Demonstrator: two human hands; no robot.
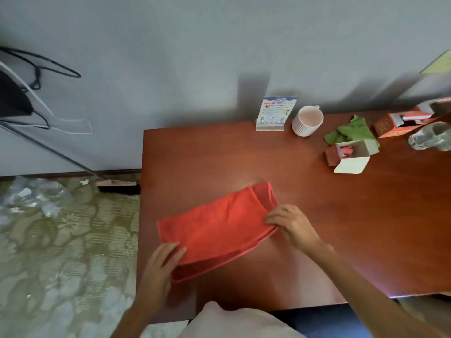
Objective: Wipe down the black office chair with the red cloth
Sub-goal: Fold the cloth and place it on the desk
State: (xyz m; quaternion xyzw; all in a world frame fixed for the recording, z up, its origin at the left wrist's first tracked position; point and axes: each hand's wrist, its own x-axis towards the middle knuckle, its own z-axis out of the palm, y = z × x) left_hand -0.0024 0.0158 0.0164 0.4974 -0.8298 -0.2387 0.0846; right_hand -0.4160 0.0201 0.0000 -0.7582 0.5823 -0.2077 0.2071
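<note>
The red cloth [217, 225] lies folded in a long strip on the brown wooden desk [366, 228], slanting from lower left to upper right. My left hand [162, 267] grips its lower left end, thumb on top. My right hand [291, 224] pinches the folded edge at its right end. The black office chair is not in view.
At the desk's back right stand a small printed sign [274, 113], a white mug [308, 120], a green cloth [353, 132], an open small box [349, 156], a red carton [400, 123] and a clear bottle [432, 136]. A broom [117, 186] leans by the wall on patterned carpet [61, 264].
</note>
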